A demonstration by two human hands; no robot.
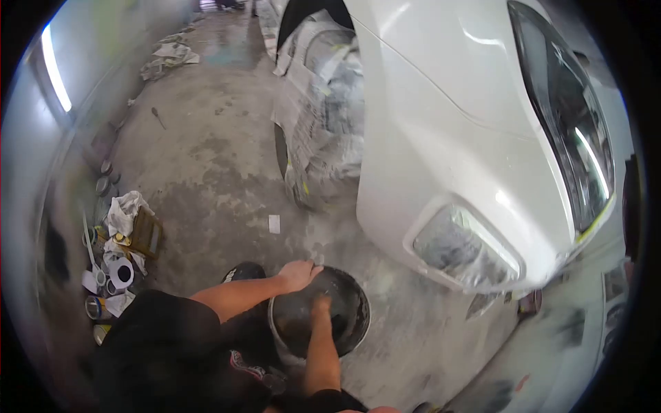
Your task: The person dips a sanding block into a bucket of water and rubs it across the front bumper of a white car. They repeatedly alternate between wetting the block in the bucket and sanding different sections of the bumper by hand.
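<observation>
A round black bucket with a pale worn rim stands on the floor before me. My left hand grips its far-left rim, the fingers bent over the edge. Down inside the bucket is my right hand, its fingers hidden in the dark interior, so what they hold does not show. One dark shoe is just left of the bucket.
A white car fills the right, its wheel and headlight masked with film or paper. Along the left wall are a wooden stool, a tape roll, cans and rags. A white paper lies on the concrete.
</observation>
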